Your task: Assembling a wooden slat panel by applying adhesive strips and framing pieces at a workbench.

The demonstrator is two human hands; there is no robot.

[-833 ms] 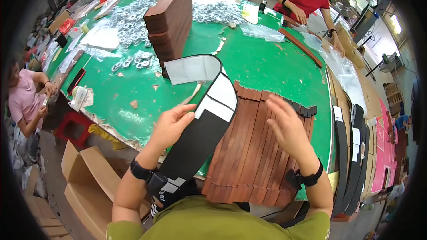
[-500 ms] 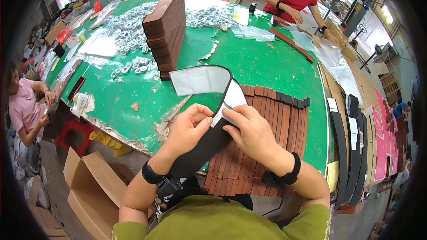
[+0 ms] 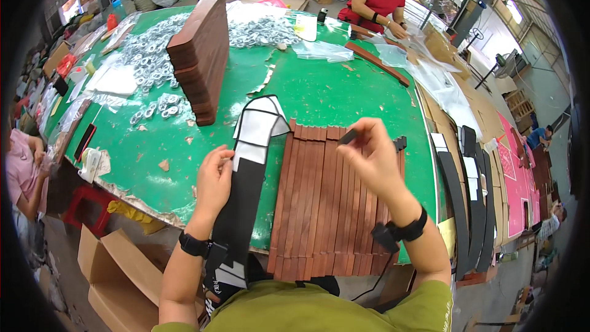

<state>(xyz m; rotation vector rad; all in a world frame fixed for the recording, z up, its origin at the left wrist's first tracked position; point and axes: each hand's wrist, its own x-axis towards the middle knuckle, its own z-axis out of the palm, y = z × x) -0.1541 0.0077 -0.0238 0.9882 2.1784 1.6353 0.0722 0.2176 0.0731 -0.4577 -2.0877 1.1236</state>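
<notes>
A long black fabric strip [image 3: 241,193] with pale silvery patches runs from the green table [image 3: 319,89] toward my lap. Its far end is folded over and edged in black. At the strip's left edge, my left hand [image 3: 214,181] has its fingers curled and appears to grip that edge. My right hand [image 3: 375,158] is raised over the far end of a row of reddish-brown wood-look slats [image 3: 329,203]. A small black piece [image 3: 348,137] shows between its thumb and curled forefinger. Behind that hand, several black slat ends [image 3: 401,142] are partly hidden.
A tall stack of brown slats [image 3: 206,55] stands beyond the strip, near a heap of grey rings [image 3: 153,49]. Black strips [image 3: 458,203] lie at right. An open carton [image 3: 123,270] sits lower left. A person in red [image 3: 380,0] works opposite, another in pink [image 3: 27,166] at left.
My hands have come apart. The right hand moved off the strip to the slats' far end and now pinches a black piece. The strip now lies straighter, its far end folded over.
</notes>
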